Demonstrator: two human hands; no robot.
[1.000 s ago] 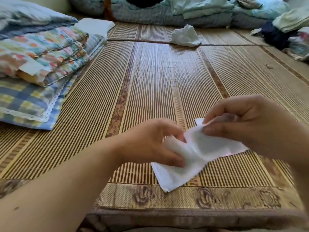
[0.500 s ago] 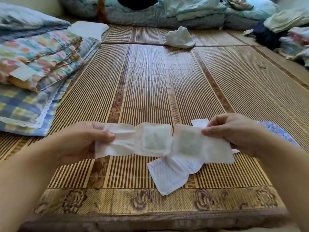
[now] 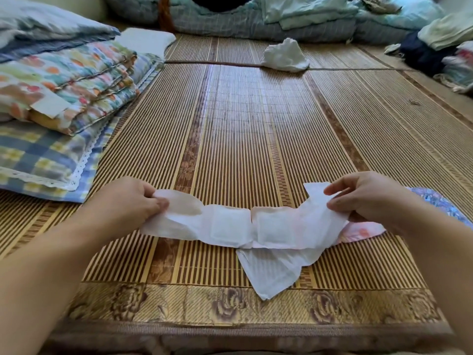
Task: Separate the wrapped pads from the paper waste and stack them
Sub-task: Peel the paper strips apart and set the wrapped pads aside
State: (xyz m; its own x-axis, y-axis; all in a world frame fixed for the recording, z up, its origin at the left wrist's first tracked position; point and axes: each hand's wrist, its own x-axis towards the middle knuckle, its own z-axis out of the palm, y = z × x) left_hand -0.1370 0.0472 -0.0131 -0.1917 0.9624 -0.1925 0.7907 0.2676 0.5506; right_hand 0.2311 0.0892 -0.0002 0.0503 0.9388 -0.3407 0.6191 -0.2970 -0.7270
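Observation:
A long white pad [image 3: 245,226] is stretched out flat between my two hands, just above the bamboo mat [image 3: 238,129]. My left hand [image 3: 128,201] pinches its left end between thumb and fingers. My right hand [image 3: 366,196] pinches its right end. Under the pad, on the mat, lies a flat white paper sheet [image 3: 271,272] with one corner pointing toward me. A pink-patterned wrapped piece [image 3: 358,231] shows beneath my right hand, partly hidden by it.
Folded floral and checked bedding [image 3: 58,103] is stacked at the left. A crumpled white paper wad [image 3: 285,56] lies far back on the mat. Piled clothes and quilts [image 3: 256,14] line the back and the right side. The mat's floral border [image 3: 230,303] runs near me.
A second ago both hands were close together on folded white material. They have moved apart and the pad is now pulled out to full length, held a little lower and straighter.

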